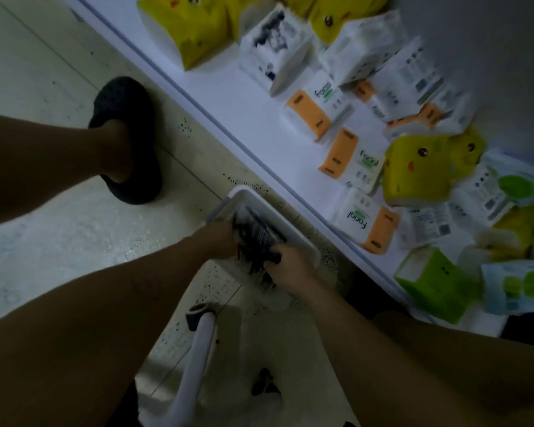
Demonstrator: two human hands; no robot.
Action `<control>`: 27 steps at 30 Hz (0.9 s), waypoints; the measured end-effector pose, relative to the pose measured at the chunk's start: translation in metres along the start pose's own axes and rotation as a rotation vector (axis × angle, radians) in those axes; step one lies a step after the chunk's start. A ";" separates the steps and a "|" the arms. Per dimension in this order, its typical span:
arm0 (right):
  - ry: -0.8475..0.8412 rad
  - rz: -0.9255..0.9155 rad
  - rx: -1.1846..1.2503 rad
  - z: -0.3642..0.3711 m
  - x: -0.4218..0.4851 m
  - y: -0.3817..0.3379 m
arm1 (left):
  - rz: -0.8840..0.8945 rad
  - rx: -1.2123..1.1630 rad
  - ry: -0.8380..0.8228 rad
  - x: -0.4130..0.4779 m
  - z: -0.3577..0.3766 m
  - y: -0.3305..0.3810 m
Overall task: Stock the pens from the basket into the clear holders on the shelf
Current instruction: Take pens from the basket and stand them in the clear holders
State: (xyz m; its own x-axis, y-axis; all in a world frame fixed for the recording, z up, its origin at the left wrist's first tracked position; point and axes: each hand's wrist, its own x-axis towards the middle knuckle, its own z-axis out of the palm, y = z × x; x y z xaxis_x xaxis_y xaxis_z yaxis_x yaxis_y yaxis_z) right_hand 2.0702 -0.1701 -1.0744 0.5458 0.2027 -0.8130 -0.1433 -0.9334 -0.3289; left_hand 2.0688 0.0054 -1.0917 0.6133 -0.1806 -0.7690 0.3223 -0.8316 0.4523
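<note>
**White basket on the floor, both hands down among the pens**

White too is the curved handle [198,359] that rises closest to the person, between their two bare forearms. Just past it the right hand [290,269] reaches into the basket [244,191], with its fingers curled over the near end of a dark bundle of pens [256,232] in a firm hold. The left hand [222,235] comes in from the other side and its fingertips are buried in the same heap. Motion blur smears it, so I cannot tell whether it grips anything or only rests there. The pens lie piled inside the basket, which sits on the pale tiled floor [59,241] close against the foot of the shelf [244,97]. Further off to the left, a foot in a dark slipper [127,140] is planted on the tiles. On the white shelf board beyond stand soft tissue packs, orange-and-white ones [361,226] nearer the basket and yellow ones [182,29] towards the far end
</note>
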 end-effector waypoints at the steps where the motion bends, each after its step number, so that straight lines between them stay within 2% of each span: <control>1: -0.011 0.001 -0.019 0.003 0.006 0.002 | 0.016 0.019 -0.011 0.006 0.007 -0.004; 4: -0.040 -0.004 -0.063 0.014 0.028 0.010 | 0.030 0.131 -0.019 0.019 0.021 -0.011; 10: -0.111 -0.057 -0.177 0.029 0.054 0.015 | -0.067 0.152 -0.092 0.052 0.039 -0.028; 12: -0.113 -0.054 -0.198 0.033 0.062 0.017 | -0.060 0.088 -0.045 0.048 0.036 -0.024; 17: -0.161 -0.063 -0.358 0.043 0.071 0.018 | -0.004 -0.004 0.235 0.035 0.038 -0.024; 19: -0.155 -0.056 -0.378 0.046 0.067 0.017 | 0.028 -0.102 0.253 0.031 0.040 -0.031; 24: -0.170 -0.066 -0.436 0.046 0.060 0.020 | -0.025 -0.222 0.204 0.023 0.031 -0.033; 27: -0.189 -0.028 -0.395 0.039 0.059 0.016 | -0.051 -0.388 0.218 0.014 0.013 -0.024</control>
State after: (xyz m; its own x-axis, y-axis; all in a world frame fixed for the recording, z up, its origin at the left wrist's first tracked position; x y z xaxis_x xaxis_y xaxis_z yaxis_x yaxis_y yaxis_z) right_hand 2.0677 -0.1620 -1.1465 0.3789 0.2457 -0.8922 0.2166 -0.9609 -0.1727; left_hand 2.0606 0.0165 -1.1196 0.7140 0.0054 -0.7001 0.5774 -0.5700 0.5845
